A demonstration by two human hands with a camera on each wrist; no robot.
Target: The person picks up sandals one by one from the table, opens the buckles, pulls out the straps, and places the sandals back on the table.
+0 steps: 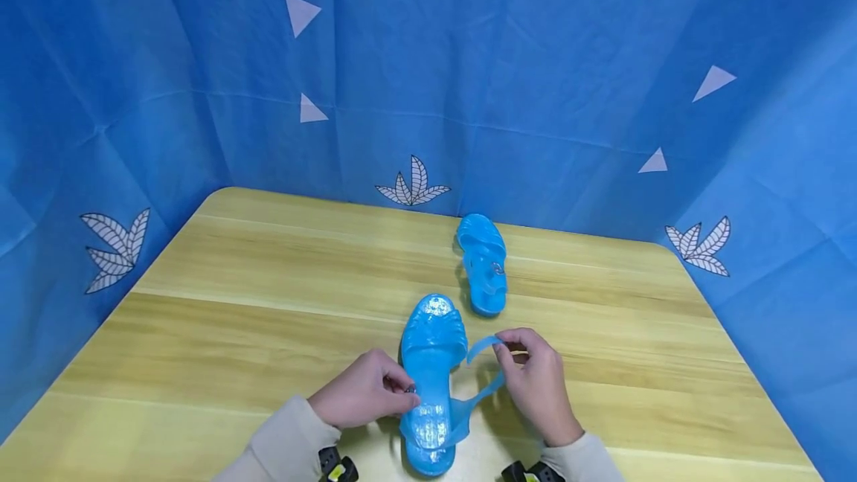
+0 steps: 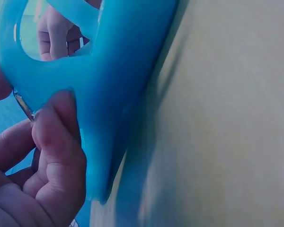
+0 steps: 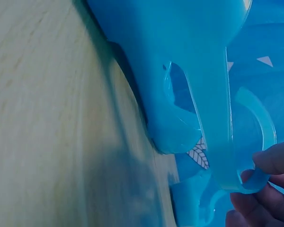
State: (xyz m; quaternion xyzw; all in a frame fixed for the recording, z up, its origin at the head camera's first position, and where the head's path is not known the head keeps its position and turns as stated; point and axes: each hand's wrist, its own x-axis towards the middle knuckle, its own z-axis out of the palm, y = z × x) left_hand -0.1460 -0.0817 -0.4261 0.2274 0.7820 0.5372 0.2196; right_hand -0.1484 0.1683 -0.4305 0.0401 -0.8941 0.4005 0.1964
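A blue jelly sandal point(image 1: 428, 370) stands sole down near the table's front edge, toe pointing away from me. At its left side my left hand point(image 1: 367, 390) pinches the side piece by a small metal buckle point(image 2: 22, 104). My right hand point(image 1: 535, 380) is off to the sandal's right, with the loose ankle strap point(image 3: 213, 127) pinched between thumb and fingers. That strap bends back at the fingers, and its free end point(image 1: 483, 345) curves toward the sandal. The buckle is partly covered by the left fingers.
Behind and slightly right, a second blue sandal point(image 1: 480, 266) sits near the table's back edge, a metal buckle on its strap. The wood-grain table point(image 1: 254, 266) is bordered by a blue patterned cloth point(image 1: 375, 58) at the back and sides.
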